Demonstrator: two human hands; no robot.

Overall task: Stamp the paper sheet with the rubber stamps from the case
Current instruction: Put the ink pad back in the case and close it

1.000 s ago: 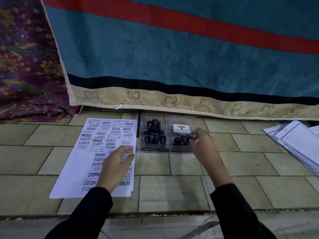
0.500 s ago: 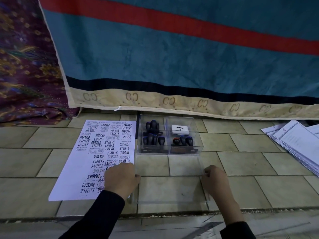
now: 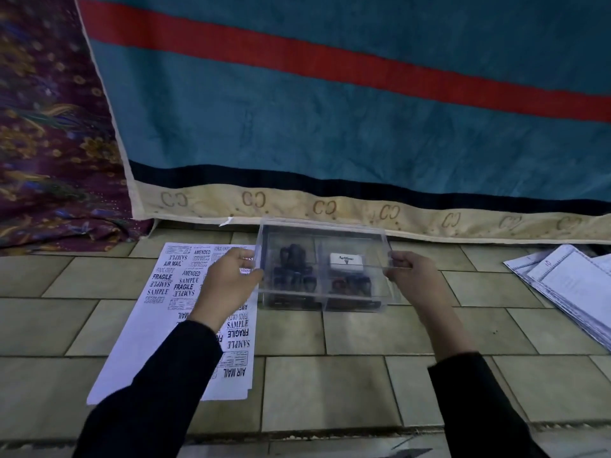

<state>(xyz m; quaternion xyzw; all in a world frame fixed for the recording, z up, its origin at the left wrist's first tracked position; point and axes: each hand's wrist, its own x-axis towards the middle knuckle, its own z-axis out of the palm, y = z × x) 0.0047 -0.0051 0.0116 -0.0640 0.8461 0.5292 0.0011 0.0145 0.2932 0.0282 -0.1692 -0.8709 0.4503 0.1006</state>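
A clear plastic case (image 3: 355,302) sits on the tiled floor, holding several dark rubber stamps (image 3: 292,269) on its left side and a white Artline ink pad (image 3: 346,261) on its right. A clear lid (image 3: 322,231) hovers over the case, tilted slightly. My left hand (image 3: 228,282) grips the lid's left edge and my right hand (image 3: 411,276) grips its right edge. The white paper sheet (image 3: 172,325) lies left of the case, covered with many black stamp prints; my left forearm hides part of it.
A teal blanket (image 3: 330,120) with a red stripe and beige border hangs right behind the case. Patterned purple cloth (image 3: 49,143) lies at the far left. A pile of printed papers (image 3: 568,289) rests on the floor at the right.
Both hands left the case and paper, took the clear lid from the floor in front of the case, and lifted it up over the case.
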